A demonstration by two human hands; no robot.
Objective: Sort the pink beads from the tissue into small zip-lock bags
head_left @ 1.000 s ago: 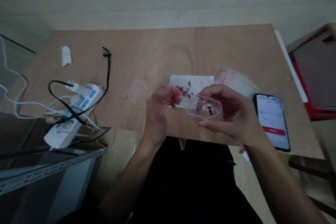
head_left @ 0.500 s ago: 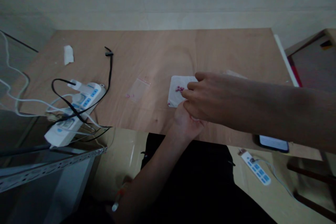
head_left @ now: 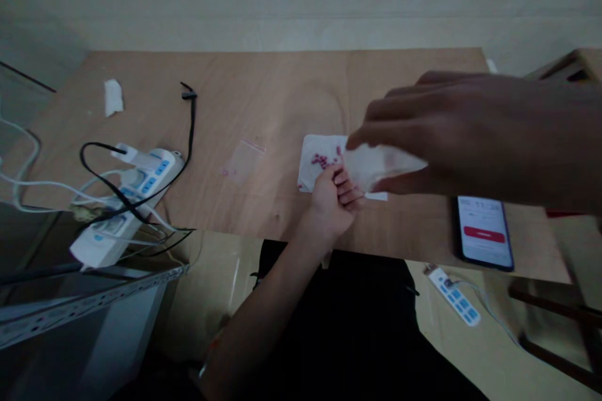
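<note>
My left hand (head_left: pixel 335 200) lies palm up at the near edge of a white square tray (head_left: pixel 308 169), its fingers curled in. Whether something is inside those fingers cannot be seen. Small dark pink beads (head_left: pixel 320 160) are gathered on the tray, and a few more lie close to the fingertips. Above the tray's right side, my right hand (head_left: pixel 423 131), blurred by motion, grips a thin white tissue (head_left: pixel 379 166) between thumb and fingers. The tissue hangs just beside my left fingers and hides part of the tray.
Left of the tray lies a clear zip bag (head_left: pixel 247 160) with a few pink bits. A phone (head_left: pixel 484 232) rests at the table's right front. A power strip (head_left: pixel 126 207) with tangled cables occupies the left edge. A white scrap (head_left: pixel 113 97) sits at the back left.
My right hand has lifted off my left hand and moved right and up, now with a white tissue in it. The phone has come into fuller view. My left hand's fingers now show.
</note>
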